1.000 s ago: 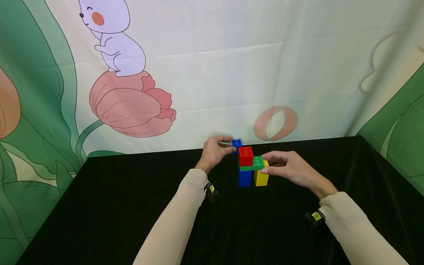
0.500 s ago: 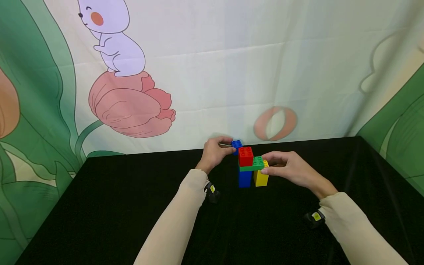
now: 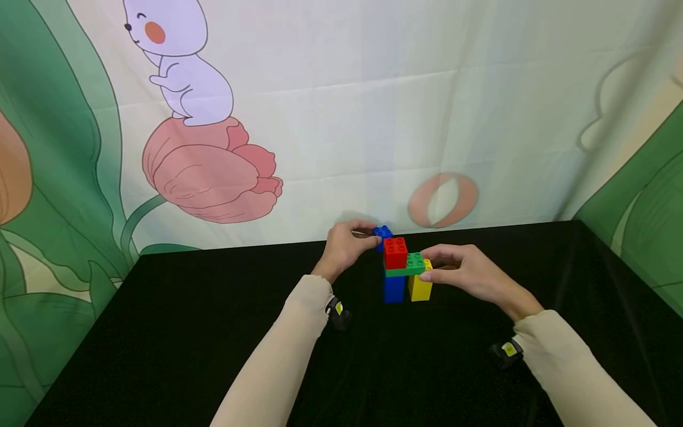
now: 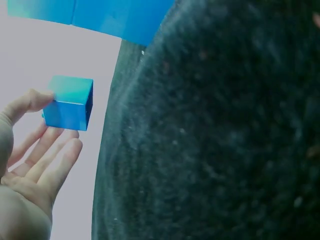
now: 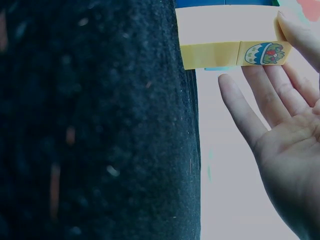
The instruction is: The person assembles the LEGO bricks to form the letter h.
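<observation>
Between thumb and fingers, my left hand pinches a small blue brick behind the built arch. Seen from the left wrist, that blue brick is a single cube held at its sides. My right hand pinches the upper part of the yellow brick column on the arch's right side. A printed picture shows on the upper yellow brick in the right wrist view. A flat green brick spans the yellow column and a blue column. A red brick tops its left end.
A black cloth covers the table. Close behind the bricks hangs a pale printed curtain. The blue column appears along the top of the left wrist view.
The small blue brick in my left hand has shifted slightly right and nearer to the arch. My right hand keeps its grip on the yellow column, and the arch stays in place.
</observation>
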Tool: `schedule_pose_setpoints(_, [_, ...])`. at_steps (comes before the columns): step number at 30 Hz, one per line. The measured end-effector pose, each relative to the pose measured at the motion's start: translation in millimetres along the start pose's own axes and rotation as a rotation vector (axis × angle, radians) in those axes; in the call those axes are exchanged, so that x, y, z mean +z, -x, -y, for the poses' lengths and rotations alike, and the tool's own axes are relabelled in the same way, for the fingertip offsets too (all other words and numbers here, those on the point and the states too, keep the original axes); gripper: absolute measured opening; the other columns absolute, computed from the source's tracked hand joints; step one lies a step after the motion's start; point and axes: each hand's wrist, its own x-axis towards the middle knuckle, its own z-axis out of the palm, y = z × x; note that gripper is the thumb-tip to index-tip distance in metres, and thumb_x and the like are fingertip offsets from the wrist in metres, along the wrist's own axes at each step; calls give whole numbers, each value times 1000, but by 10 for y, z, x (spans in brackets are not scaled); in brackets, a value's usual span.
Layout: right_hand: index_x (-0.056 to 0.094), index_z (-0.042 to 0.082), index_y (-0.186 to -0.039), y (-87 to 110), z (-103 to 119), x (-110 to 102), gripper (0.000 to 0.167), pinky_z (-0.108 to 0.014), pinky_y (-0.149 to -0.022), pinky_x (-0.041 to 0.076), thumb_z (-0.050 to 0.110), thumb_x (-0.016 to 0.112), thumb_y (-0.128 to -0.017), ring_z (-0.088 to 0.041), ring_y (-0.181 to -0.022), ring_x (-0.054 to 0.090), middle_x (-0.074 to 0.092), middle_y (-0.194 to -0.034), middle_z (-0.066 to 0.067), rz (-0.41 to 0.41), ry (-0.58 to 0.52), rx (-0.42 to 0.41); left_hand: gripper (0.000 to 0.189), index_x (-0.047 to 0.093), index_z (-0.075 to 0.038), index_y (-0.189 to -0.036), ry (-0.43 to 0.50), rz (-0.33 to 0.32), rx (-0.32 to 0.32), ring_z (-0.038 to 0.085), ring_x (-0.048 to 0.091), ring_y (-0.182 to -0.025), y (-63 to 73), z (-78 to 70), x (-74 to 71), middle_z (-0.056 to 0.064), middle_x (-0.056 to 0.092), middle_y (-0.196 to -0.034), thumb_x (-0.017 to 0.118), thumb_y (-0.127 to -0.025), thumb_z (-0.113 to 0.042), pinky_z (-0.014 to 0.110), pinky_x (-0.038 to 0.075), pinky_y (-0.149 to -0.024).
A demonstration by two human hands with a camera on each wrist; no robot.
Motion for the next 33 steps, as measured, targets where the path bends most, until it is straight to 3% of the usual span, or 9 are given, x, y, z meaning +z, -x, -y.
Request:
schedule_pose_setpoints(24, [67, 9, -136, 16, -11, 16, 42, -47, -100, 53, 28, 76, -99, -26, -113, 67, 71, -123, -8, -3, 3, -7, 32, 75, -7, -127, 65, -21, 103, 22, 71, -107, 293, -346, -261, 6, 76, -117, 80, -98, -19, 34, 61, -92])
schedule_pose_setpoints(33, [67, 8, -136, 17, -17, 22, 42, -47, -101, 52, 27, 76, -99, -26, -113, 67, 71, -123, -8, -9, 17, -11, 31, 75, -8, -126, 72, -69, 163, 22, 72, -106, 424, -472, -337, 6, 77, -115, 79, -98, -21, 36, 62, -91])
